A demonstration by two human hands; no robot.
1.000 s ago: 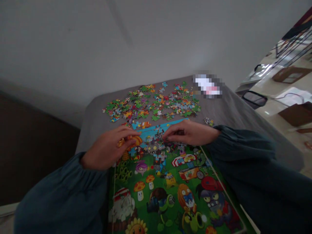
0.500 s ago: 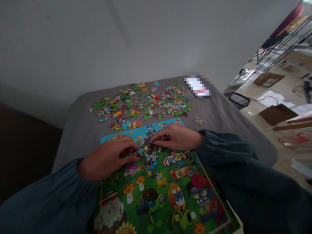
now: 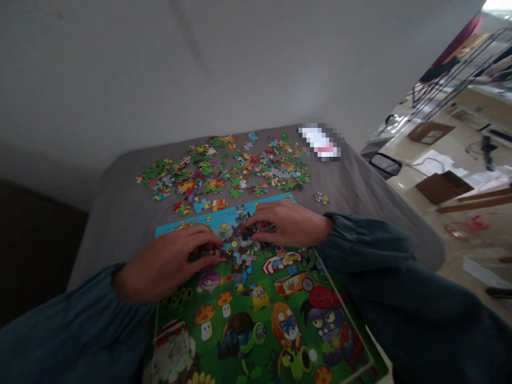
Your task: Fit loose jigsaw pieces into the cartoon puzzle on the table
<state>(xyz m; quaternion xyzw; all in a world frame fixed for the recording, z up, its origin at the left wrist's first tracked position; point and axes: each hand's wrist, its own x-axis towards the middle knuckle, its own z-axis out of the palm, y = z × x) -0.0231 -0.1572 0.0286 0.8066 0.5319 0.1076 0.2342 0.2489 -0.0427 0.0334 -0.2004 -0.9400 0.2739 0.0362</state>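
Both hands rested on the far part of a colourful jigsaw puzzle (image 3: 260,320) that lay on a grey-covered counter (image 3: 120,213). The left hand (image 3: 168,264) lay palm down on the puzzle's left side, its fingers (image 3: 208,250) spread and pressed flat onto the joined pieces near the blue far strip; its grip was released, with nothing held. The right hand (image 3: 290,224) sat just to the right, fingers curled toward the centre, and its fingertips (image 3: 256,228) pinched at a small dark puzzle piece (image 3: 250,230) against the picture; whether that piece was truly gripped or only pressed down could not be told. The 2 hands were near each other, with a narrow gap between their fingertips. Both arms wore dark teal sleeves (image 3: 380,256).

Beyond the puzzle, a wide scatter of loose pieces (image 3: 224,170) covered the far half of the counter, and a few strays (image 3: 321,199) lay apart at the right. A blurred white object (image 3: 320,143) sat at the far right corner. A plain pale wall (image 3: 200,69) rose behind.
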